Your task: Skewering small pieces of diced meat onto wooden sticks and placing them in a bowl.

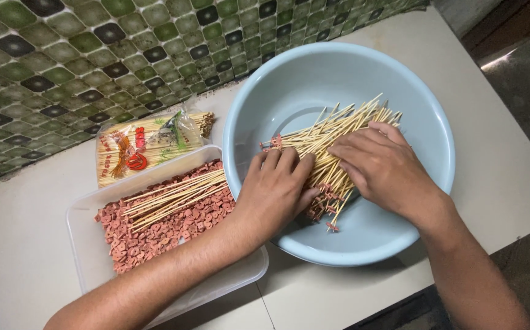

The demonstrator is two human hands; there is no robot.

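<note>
I see a bundle of bamboo skewers [332,143], each tipped with a small pink piece, lying inside the pale blue basin [427,116]. My left hand [274,192] presses on the bundle's near end, fingers curled over it; my right hand [378,162] lies flat across its middle. Just left of the basin, a clear tray [84,244] holds pink pieces [155,235] and bare skewers [176,195]. A packet of skewers [146,146] lies behind it on the desk [503,183].

A loose bundle of thin bamboo skewers [332,143], each tipped with a small reddish sausage slice (some tips hidden), lies slantwise inside the pale blue basin [424,104], fanning toward its far rim.
</note>
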